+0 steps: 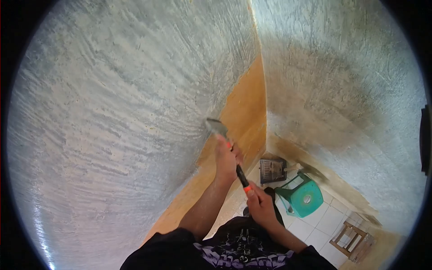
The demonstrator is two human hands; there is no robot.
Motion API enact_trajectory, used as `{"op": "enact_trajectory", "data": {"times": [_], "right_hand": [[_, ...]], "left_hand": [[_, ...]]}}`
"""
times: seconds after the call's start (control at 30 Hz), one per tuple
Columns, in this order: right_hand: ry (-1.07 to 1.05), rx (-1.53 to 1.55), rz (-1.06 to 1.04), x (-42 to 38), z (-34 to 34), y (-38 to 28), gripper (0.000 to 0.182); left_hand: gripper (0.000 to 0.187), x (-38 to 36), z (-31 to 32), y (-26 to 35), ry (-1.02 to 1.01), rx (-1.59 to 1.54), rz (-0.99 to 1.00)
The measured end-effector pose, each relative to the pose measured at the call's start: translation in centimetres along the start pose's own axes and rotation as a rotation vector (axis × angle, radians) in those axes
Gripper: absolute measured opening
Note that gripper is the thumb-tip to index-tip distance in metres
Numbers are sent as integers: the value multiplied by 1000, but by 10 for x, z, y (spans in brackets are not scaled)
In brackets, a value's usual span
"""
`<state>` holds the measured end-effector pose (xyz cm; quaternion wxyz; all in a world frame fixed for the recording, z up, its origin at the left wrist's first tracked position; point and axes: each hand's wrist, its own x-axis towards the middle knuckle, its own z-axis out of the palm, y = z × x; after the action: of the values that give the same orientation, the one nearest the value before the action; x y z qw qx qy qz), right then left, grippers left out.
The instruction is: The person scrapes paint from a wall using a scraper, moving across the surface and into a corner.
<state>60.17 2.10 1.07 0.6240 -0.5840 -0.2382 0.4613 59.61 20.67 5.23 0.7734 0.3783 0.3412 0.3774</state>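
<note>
A scraper (pixel 217 126) with a broad grey blade and a black-and-orange handle slants up toward the left wall. Its blade appears to meet the wall near the border between the rough grey surface (pixel 135 99) and a smooth orange strip (pixel 246 105). My left hand (pixel 226 158) is wrapped around the handle just below the blade. Lower down, my right hand (pixel 262 207) grips the handle's end. The blade and the left fingers are slightly blurred.
A second wall (pixel 333 90), mottled grey and brown, meets the first at a corner. Below stand a green plastic stool (pixel 303 200), a dark paint tray (pixel 272 170) with a roller (pixel 293 167), and a small wooden stool (pixel 350 239) on the white tiled floor (pixel 315 218).
</note>
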Motion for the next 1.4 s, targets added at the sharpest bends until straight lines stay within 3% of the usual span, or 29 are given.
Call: {"op": "enact_trajectory", "data": {"times": [0.07,0.23,0.4,0.43,0.7,0.9,1.27,1.4], "right_hand": [[-11,46,100,7,-8,-16,42],[31,-109,-39,2,-7,-4,40],[6,2,34,11,-11,-12,40],[32,-109,-13,9,-11,-6,40],[7,-33,12,17,-13,-7,40],[42,-145,-43,17,-9,-13,40],[0,-32,15,29,-28,-21,41],[28,-147,-99,17,-16,-8,40]], "left_hand": [[52,-1,0,-2,22,-3,-4],[51,-6,-7,-3,-22,-65,-8],[52,5,2,-6,43,-12,10],[52,4,6,-6,55,-23,16],[53,9,8,-4,17,13,47],[52,15,14,1,8,13,54],[55,21,27,-4,39,35,37],[54,15,13,-9,40,13,-10]]}}
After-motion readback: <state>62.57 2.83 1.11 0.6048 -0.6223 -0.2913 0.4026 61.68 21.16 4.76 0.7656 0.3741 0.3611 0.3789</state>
